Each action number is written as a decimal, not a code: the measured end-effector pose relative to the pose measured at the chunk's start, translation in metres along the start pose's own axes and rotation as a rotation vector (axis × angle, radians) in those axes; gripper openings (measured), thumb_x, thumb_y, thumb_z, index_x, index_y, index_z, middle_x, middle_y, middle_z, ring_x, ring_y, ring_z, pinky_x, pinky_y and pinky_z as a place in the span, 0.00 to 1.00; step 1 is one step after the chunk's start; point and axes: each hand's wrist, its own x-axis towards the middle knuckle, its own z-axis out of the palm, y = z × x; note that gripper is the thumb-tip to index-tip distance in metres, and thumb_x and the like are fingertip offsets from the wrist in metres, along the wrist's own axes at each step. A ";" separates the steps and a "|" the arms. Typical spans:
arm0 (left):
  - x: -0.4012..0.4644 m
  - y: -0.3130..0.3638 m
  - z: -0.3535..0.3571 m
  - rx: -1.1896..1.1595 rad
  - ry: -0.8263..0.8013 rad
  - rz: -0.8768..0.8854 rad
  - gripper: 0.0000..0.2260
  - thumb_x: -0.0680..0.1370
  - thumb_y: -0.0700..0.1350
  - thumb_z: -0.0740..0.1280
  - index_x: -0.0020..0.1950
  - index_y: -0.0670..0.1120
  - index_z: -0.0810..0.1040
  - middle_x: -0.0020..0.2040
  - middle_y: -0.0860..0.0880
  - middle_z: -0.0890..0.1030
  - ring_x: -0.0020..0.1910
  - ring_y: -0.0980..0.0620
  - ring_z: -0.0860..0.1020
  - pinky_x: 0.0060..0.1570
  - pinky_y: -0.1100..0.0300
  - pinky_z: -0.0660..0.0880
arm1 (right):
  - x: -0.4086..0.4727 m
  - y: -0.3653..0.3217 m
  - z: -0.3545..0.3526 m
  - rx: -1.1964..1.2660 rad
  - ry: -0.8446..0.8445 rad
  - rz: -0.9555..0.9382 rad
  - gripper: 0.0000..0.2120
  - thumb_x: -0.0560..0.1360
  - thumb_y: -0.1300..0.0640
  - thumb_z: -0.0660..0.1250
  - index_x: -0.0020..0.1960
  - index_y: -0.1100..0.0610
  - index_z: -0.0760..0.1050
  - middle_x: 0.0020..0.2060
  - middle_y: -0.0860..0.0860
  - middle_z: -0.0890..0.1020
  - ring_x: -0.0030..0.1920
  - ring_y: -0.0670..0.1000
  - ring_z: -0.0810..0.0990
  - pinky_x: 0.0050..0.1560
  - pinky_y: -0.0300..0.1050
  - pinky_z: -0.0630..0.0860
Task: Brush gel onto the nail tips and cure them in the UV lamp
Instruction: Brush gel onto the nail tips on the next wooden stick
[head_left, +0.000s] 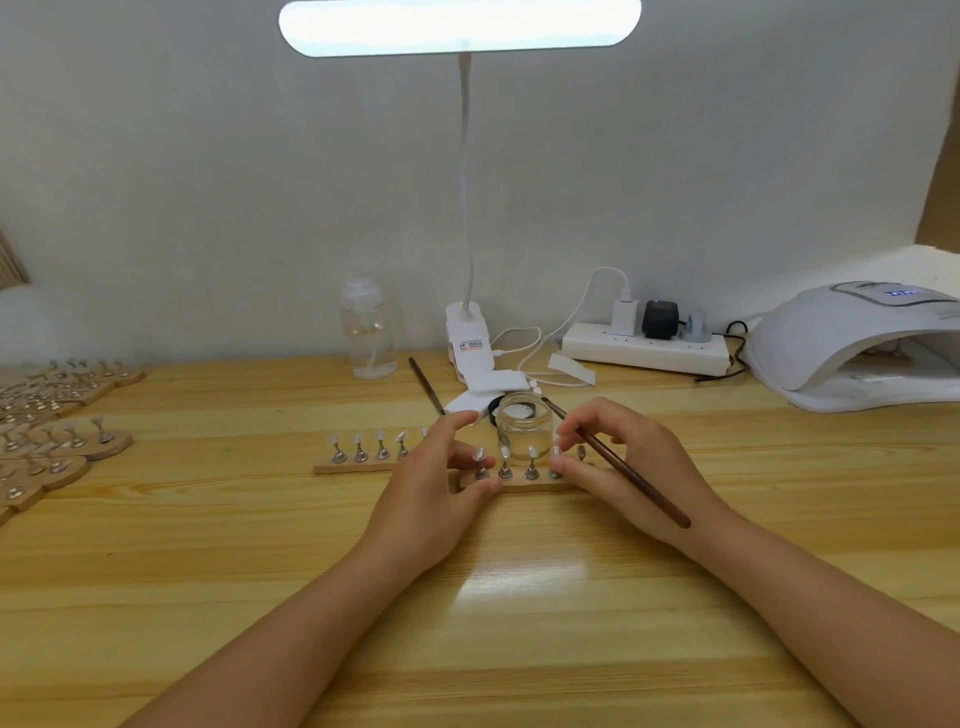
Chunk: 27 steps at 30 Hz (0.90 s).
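— How far are you with the gel?

— I think near the start. My left hand (447, 483) holds the wooden strip (524, 484) at its left end, thumb on the front edge, fingers curled over it. My right hand (618, 467) pinches the brush (631, 480); the handle points to 5 o'clock, and the bristle end is hidden by my fingers, near the nail tips (505, 453) on their small stands. If they have gel already, I cannot tell; they are too small.

— And further away?

— Just behind the strip, at 12 o'clock, is the open glass jar (523, 427). A second strip (358, 461) of tips lies at 10 o'clock. Many more strips (57, 441) wait far at 9 o'clock. The UV lamp (852, 348) stands far at 2 o'clock, display lit; something small seems to be inside, but I cannot say what. So most brushing and curing is left, I judge.
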 end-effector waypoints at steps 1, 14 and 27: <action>0.000 0.000 0.000 -0.001 0.001 -0.001 0.25 0.72 0.42 0.70 0.66 0.54 0.65 0.44 0.58 0.78 0.49 0.65 0.74 0.46 0.76 0.66 | 0.000 0.000 0.000 0.000 -0.005 0.003 0.09 0.69 0.54 0.72 0.46 0.49 0.75 0.41 0.42 0.80 0.47 0.37 0.76 0.49 0.25 0.66; 0.000 -0.001 -0.001 0.013 -0.004 -0.006 0.25 0.72 0.42 0.70 0.66 0.54 0.66 0.44 0.59 0.78 0.48 0.67 0.74 0.44 0.79 0.66 | -0.001 0.007 -0.016 0.039 -0.023 0.012 0.07 0.69 0.58 0.72 0.45 0.52 0.76 0.39 0.46 0.81 0.45 0.37 0.77 0.48 0.27 0.70; -0.002 0.004 -0.002 0.015 -0.013 -0.003 0.25 0.72 0.42 0.70 0.66 0.55 0.66 0.46 0.58 0.77 0.49 0.67 0.73 0.44 0.79 0.67 | 0.001 0.012 -0.016 0.292 0.199 0.098 0.09 0.69 0.64 0.71 0.44 0.53 0.75 0.38 0.49 0.81 0.37 0.39 0.80 0.39 0.28 0.74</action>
